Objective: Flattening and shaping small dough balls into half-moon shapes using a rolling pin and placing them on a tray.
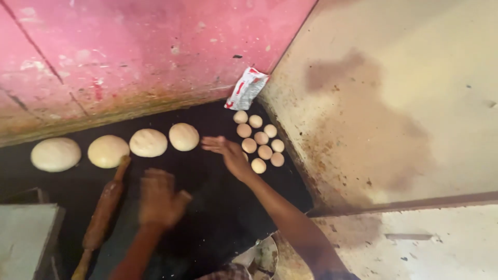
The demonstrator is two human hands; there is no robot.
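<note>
Pink, scuffed wall is seen behind a dark surface (pixel 207 207), with a stained cream wall closing its right edge. Along the back edge, from the left, four flattened dough rounds (pixel 148 142) are laid in a row, the first near the left edge and the last just left of centre. A wooden rolling pin (pixel 102 210) is laid slanting towards the front left, its upper tip touching the second round. The left hand (pixel 160 199) is held above the middle of the surface, blurred; its fingers seem loosely curled, though whether anything is gripped cannot be told. The right hand (pixel 228 154) is stretched flat with fingers spread and nothing held, just beside a cluster of small dough balls (pixel 261 139) near the right edge. A white and red packet (pixel 246 89) is propped in the back right corner.
</note>
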